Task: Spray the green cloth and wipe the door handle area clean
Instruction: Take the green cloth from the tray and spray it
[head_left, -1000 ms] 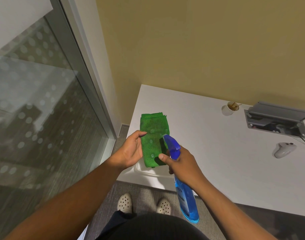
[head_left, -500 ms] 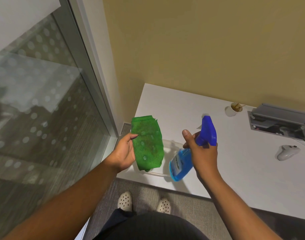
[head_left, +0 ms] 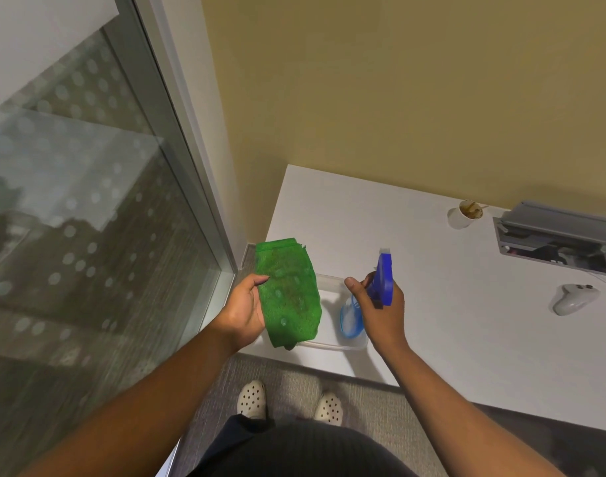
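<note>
My left hand (head_left: 241, 313) holds a folded green cloth (head_left: 289, 292) flat and upright, over the near left corner of the white table (head_left: 449, 304). Wet spots dot the cloth's face. My right hand (head_left: 380, 309) grips a blue spray bottle (head_left: 383, 282) by its neck, nozzle up, its base lowered over a clear plastic tray (head_left: 329, 345) on the table's edge. The bottle stands a short gap to the right of the cloth. No door handle is in view.
A glass door panel (head_left: 81, 235) with a dotted frosting and a grey frame fills the left. A used paper cup (head_left: 465, 213), an open cable box (head_left: 556, 239) and a white game controller (head_left: 575, 297) lie on the table's right. My feet stand on grey carpet (head_left: 288, 390).
The spray bottle has swung away from the cloth to the right and turned upright, its base dropping toward the tray. The cloth has tilted slightly toward me in my left hand.
</note>
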The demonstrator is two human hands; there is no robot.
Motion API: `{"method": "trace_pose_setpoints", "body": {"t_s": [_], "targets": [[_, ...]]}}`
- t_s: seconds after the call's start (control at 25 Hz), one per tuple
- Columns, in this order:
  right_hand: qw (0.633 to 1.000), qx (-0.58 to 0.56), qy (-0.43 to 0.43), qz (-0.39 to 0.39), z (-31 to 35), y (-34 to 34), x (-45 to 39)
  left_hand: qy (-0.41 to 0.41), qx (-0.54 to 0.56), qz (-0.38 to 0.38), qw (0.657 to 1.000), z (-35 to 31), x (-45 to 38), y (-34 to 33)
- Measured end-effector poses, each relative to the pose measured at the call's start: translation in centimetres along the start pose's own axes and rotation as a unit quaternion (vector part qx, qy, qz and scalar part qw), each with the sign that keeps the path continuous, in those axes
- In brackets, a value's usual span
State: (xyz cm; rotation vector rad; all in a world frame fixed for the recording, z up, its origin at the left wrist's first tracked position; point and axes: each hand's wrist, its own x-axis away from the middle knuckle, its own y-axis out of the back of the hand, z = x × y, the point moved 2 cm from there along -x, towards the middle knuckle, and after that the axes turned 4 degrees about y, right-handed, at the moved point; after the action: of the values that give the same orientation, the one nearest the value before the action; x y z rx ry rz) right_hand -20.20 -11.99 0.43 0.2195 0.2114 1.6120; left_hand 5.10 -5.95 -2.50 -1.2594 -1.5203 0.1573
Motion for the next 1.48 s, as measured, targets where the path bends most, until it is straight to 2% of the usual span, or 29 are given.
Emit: {"method": "trace_pose_setpoints", "body": {"t_s": [0.36, 0.64, 1.0, 1.16, 1.24, 1.28, 1.36, 1.48], "targets": [[0.999, -0.027, 0.002, 0.027, -1.7, -0.1, 1.2, -0.008, -0.014, -0.007, 1.000, 0.2, 0.6, 0.6], [1.000, -0.025, -0.003, -0.011, -1.4, 0.2, 1.4, -0.009, -0.015, -0.004, 1.000, 0.6, 0.4, 1.1], [1.000, 0.009, -0.016, 0.008, -0.6, 0.8, 1.8, 0.016, -0.003, 0.011, 1.000, 0.9, 0.5, 0.7], [0.992, 0.106, -0.031, -0.054, 0.6, 2.2, 4.3, 0.036, -0.012, 0.031, 0.999, 0.9, 1.0, -0.2], [0.980, 0.142, -0.094, -0.105, 0.6, 2.8, 6.5, 0.046, -0.026, 0.043, 0.998, 0.8, 1.5, -0.8], [0.974, 0.148, -0.135, -0.104, 0.5, 2.6, 7.6, 0.049, -0.033, 0.050, 0.997, 0.8, 1.7, -1.2], [0.972, 0.118, -0.204, -0.019, 0.7, 0.9, 9.4, 0.052, -0.053, 0.061, 0.995, 0.7, 2.2, -1.9], [0.961, -0.070, -0.247, 0.102, 2.2, -2.3, 9.8, 0.069, -0.082, 0.086, 0.991, 1.0, 3.3, -2.8]]}}
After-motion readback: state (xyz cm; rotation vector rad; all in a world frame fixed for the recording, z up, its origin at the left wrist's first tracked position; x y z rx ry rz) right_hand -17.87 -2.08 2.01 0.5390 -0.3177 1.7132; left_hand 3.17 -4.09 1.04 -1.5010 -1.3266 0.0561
